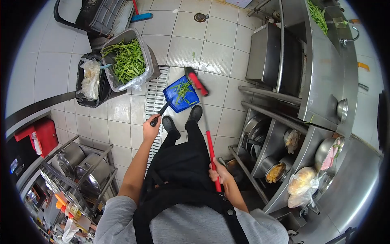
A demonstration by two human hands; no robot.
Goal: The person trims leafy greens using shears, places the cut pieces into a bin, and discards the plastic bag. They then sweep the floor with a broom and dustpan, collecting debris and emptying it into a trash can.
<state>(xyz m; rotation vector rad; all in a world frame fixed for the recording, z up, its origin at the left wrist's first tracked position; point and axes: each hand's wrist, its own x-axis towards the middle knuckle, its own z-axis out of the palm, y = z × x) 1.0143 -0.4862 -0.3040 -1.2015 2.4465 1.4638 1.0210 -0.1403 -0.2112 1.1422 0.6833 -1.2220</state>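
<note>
My left hand (151,129) is wrapped round the black handle of a blue dustpan (174,106), which rests low over the tiles in front of my shoes. Green stems and leaves (183,90) lie in the pan. In my right hand (219,172) is the red lower grip of a long-handled broom (209,140). Its pole runs forward to a red and black broom head (196,82), right at the pan's upper right edge. A few green scraps (193,54) are on the floor beyond the head.
A lined bin of green stems (151,57) and a black-bagged bin (106,91) stand ahead on the left. A drain grate (156,94) runs beside the dustpan. Steel shelving (280,118) lines the right, and a pot rack (106,160) stands at the left.
</note>
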